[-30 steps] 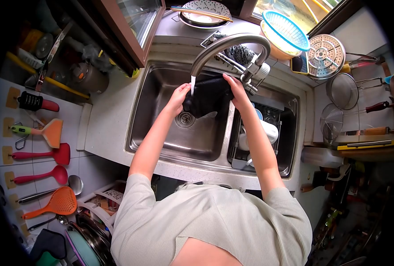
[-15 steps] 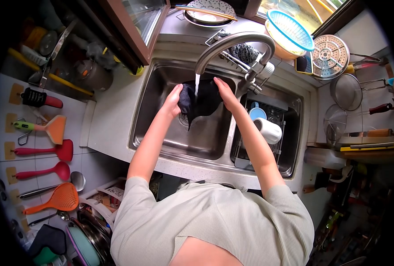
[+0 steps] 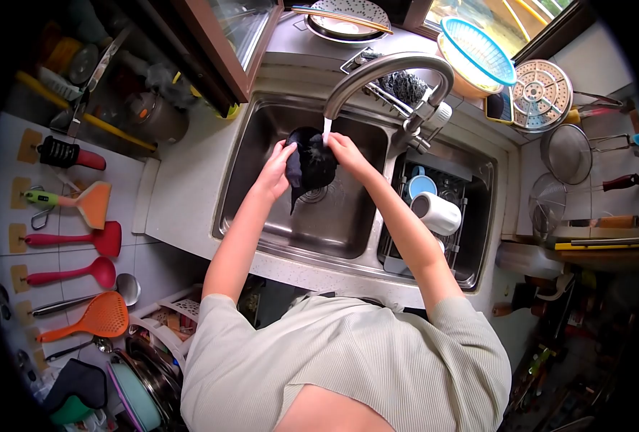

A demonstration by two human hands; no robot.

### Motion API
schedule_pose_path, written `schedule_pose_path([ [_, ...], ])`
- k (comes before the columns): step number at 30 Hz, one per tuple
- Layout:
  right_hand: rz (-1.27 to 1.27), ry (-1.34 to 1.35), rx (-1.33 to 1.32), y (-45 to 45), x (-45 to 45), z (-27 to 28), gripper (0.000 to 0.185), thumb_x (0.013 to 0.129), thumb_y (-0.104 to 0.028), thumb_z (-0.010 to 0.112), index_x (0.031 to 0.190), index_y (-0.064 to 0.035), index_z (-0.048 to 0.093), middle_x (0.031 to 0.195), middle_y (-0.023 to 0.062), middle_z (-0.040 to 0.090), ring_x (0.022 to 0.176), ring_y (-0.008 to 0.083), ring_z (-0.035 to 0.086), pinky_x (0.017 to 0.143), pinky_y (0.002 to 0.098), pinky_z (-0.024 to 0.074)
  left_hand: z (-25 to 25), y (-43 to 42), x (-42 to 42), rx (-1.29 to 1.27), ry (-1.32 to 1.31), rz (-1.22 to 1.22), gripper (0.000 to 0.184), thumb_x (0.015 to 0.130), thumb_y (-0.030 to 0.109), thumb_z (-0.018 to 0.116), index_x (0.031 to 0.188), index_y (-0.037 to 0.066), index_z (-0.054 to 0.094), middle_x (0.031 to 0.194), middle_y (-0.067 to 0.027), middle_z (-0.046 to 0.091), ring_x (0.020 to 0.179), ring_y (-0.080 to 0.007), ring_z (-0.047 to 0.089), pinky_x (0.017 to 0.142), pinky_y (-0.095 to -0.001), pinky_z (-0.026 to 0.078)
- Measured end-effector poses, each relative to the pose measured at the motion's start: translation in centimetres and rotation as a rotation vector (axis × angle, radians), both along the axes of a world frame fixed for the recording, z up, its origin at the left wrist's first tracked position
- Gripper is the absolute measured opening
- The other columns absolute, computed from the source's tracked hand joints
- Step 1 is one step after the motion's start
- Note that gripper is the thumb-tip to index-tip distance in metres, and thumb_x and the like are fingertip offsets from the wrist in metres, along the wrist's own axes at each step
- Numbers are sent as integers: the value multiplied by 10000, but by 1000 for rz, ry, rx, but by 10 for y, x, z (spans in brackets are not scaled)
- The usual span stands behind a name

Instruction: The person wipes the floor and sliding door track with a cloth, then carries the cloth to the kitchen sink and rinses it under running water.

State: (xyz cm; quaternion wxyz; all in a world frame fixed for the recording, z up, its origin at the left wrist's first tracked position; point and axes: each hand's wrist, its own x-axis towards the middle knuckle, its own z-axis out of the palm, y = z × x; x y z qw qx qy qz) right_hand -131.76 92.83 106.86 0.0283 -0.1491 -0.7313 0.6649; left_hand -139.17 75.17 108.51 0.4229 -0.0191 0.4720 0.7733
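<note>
A black cloth (image 3: 315, 164) hangs bunched between my two hands over the left sink basin (image 3: 334, 234). My left hand (image 3: 278, 167) grips its left edge, thumb on top. At its upper right, my right hand (image 3: 346, 152) pinches the cloth beside the water stream. Water runs from the curved metal faucet (image 3: 386, 61) down onto the cloth and near my right fingertips. The cloth's lower tip dangles above the basin, partly covering the drain.
In the right basin a rack holds a white mug (image 3: 442, 214) and a blue cup (image 3: 422, 187). Behind the sink are a patterned plate (image 3: 359, 10) and a blue basket (image 3: 478, 50). Strainers (image 3: 566, 154) hang at right, an orange skimmer (image 3: 103, 319) at left.
My hands have come closer together, my right hand moving left toward the stream. The cloth, earlier spread wide, is now bunched and narrower. The view has shifted slightly.
</note>
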Motion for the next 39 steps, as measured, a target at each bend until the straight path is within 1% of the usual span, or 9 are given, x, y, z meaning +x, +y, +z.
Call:
schedule_pose_path([
  [6,225,129,452,-37,19,11,262,877,-228,577,965,12,636,931,187,629,844,318,599,763,376,466,-31,23,13,-165,-41,48,526,772,342,754,1125,90,459,986,-69,572,905,-167,576,786,-314,485],
  [13,236,94,-258,-2,35,-4,231,849,-96,598,1037,27,653,996,73,672,952,122,610,851,265,487,-40,29,13,-244,217,-67,212,912,205,562,1030,29,578,916,-22,606,830,-99,562,728,-237,461],
  [16,6,150,-104,3,34,-6,183,760,-18,706,932,-14,644,874,15,672,785,87,632,742,240,516,-29,32,13,-160,209,-162,224,912,207,569,1049,30,576,927,-11,604,816,-79,555,720,-217,457],
  [23,-208,479,399,2,25,-10,406,746,-140,738,1121,-64,603,1124,40,571,992,121,579,880,276,465,-12,30,12,-114,222,-366,317,870,167,641,1133,24,538,1029,-30,607,917,-99,598,811,-257,492],
  [27,38,175,30,22,29,-25,343,847,-174,657,1166,-62,602,1091,54,606,978,144,593,898,288,451,-12,29,8,-69,121,-308,259,890,150,612,1109,29,545,974,-29,623,878,-108,610,779,-256,502],
  [32,-971,276,63,75,49,-9,151,890,-136,532,891,-7,610,782,48,613,712,128,536,684,282,440,-24,34,6,-120,112,-227,173,934,150,546,1068,40,545,928,-25,620,824,-108,604,736,-262,506],
  [35,-1487,339,193,129,52,-32,193,868,-190,503,1006,-58,533,952,86,597,816,247,557,753,401,442,-16,40,11,-130,124,-201,185,937,159,542,1074,36,532,908,-23,605,783,-101,582,701,-260,499],
  [37,-1644,-177,445,152,51,-30,277,847,-274,531,1065,-103,538,1031,95,600,886,313,570,806,497,421,-13,42,12,-119,125,-184,194,936,161,541,1080,32,525,903,-24,599,772,-100,573,691,-259,497],
  [39,-1600,-283,563,169,39,-48,338,841,-354,530,1080,-115,544,1087,128,613,986,369,578,832,579,394,-10,43,13,-104,118,-170,199,936,158,540,1087,29,521,912,-30,601,791,-105,578,700,-261,500],
])
